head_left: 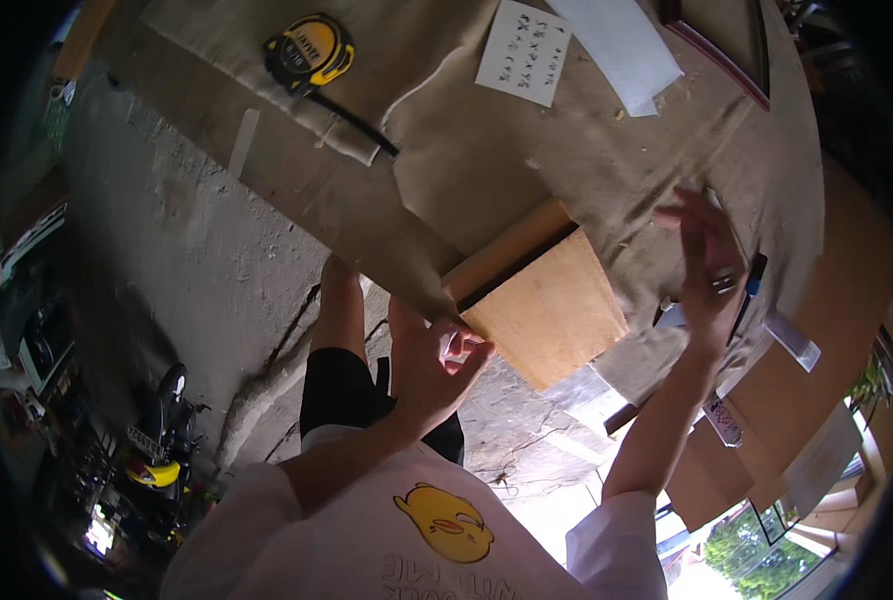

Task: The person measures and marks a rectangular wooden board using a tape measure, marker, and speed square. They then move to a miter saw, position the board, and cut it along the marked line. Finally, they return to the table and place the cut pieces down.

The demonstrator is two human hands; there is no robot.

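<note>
A light wooden board (552,310) lies on the brown-covered worktable (477,150), with a narrow wooden strip (517,240) along its far edge. My left hand (442,365) is closed at the board's near left corner; what its fingertips hold is too small to make out. Right of the board, my right hand (705,260) hovers with fingers loosely bent and apart. Beside it lie a blue-and-black slim tool (755,277) and small items partly hidden by the hand.
A yellow-black tape measure (307,52), white note card (522,50) and pale sheet (617,55) lie at the back. Cardboard (832,300) and a clear plastic piece (794,340) are at right. Below left, on the concrete floor (187,240), stands a motorbike (162,440).
</note>
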